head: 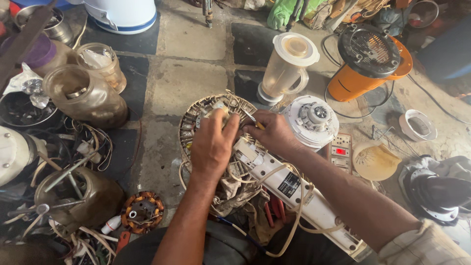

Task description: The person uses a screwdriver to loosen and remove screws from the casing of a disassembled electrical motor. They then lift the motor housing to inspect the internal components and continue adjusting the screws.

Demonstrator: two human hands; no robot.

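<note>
The blender jug looks like cloudy, smooth plastic; the heater body is glossy orange. The floor slabs are rough, matt stone.

The left hand covers the middle of the round wire frame it presses on, so the part under its palm cannot be seen. What its fingertips pinch is too small to tell. The right hand hides most of the thin tool it holds; only the tip shows. Below the hands, the white housing is cut off by the lower edge.
</note>
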